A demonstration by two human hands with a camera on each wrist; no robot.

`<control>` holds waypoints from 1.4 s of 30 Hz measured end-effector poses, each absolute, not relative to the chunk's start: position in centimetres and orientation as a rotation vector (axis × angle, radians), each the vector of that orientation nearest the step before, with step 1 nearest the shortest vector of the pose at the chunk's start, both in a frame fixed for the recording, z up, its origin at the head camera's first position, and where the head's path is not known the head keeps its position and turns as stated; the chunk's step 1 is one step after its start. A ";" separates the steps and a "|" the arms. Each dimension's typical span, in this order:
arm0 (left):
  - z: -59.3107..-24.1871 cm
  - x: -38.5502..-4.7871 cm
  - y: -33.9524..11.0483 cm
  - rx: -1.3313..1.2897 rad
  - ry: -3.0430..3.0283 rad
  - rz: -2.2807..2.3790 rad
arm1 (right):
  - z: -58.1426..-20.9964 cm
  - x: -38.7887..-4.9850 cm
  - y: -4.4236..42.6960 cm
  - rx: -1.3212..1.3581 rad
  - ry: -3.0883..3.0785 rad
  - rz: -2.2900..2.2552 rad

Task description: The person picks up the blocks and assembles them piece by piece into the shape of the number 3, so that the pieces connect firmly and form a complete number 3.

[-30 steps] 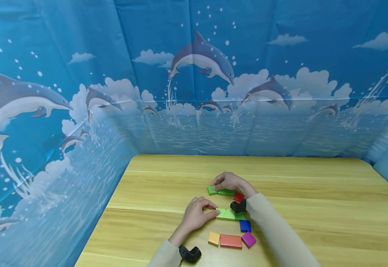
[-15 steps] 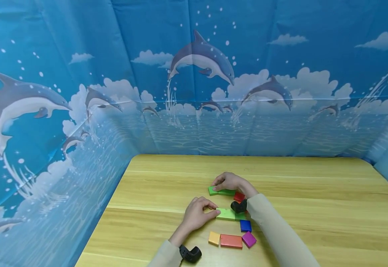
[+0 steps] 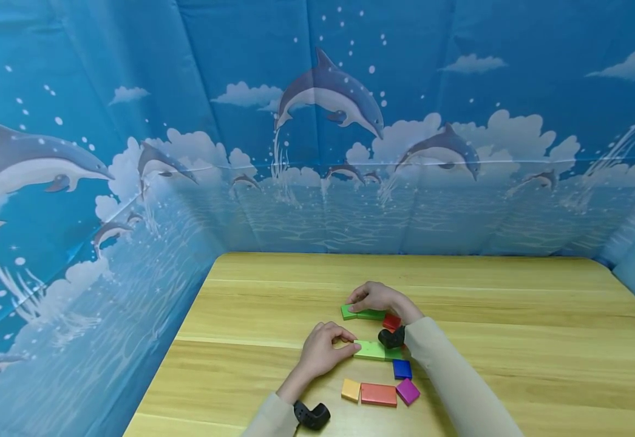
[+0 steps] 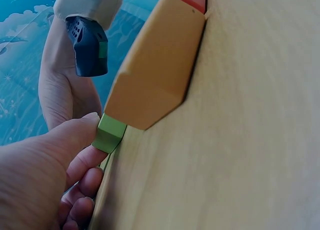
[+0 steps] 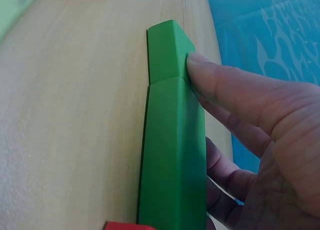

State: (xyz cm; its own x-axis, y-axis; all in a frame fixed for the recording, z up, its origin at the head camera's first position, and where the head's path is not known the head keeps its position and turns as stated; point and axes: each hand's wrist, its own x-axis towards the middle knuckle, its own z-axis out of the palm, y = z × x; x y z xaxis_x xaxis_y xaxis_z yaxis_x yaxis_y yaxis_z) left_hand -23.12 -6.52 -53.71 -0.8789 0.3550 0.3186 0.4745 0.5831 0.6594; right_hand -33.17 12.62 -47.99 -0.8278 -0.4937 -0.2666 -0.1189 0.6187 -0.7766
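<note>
In the head view a light green block (image 3: 369,350) lies flat on the table. My left hand (image 3: 322,351) pinches its left end between thumb and index finger; the other fingers curl underneath in the left wrist view. Farther back, my right hand (image 3: 374,297) holds a small green block (image 3: 345,312), the thumb on its upper face and the fingers behind it. That small block (image 5: 165,55) meets the end of a longer green block (image 5: 162,150) in the right wrist view. A darker green block (image 3: 393,355) adjoins the light green one, partly hidden by the right wrist's black camera.
A red block (image 3: 391,321) sits by the long green one. Nearer me are a blue block (image 3: 402,369), a purple block (image 3: 408,391), an orange-red block (image 3: 379,395) and a yellow-orange block (image 3: 351,390). A dolphin-printed curtain (image 3: 317,212) borders the wooden table (image 3: 514,340).
</note>
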 end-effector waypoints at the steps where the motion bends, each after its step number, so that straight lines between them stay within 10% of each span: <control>1: -53.7 -23.1 -6.5 -0.702 -2.655 -1.174 | -48.0 -33.1 12.6 -0.483 2.381 -1.100; 42: -53.8 -23.8 -6.7 -0.709 -2.662 -1.165 | -47.1 -28.2 23.1 -0.308 2.520 -1.664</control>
State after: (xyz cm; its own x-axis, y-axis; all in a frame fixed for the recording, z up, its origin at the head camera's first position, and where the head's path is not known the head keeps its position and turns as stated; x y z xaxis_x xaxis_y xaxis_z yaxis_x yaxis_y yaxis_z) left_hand -23.82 -6.69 -53.81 -0.8769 0.3611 0.3172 0.4780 0.5867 0.6537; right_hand -28.15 23.11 -47.10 -0.9738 -0.2262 0.0228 -0.1099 0.3804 -0.9183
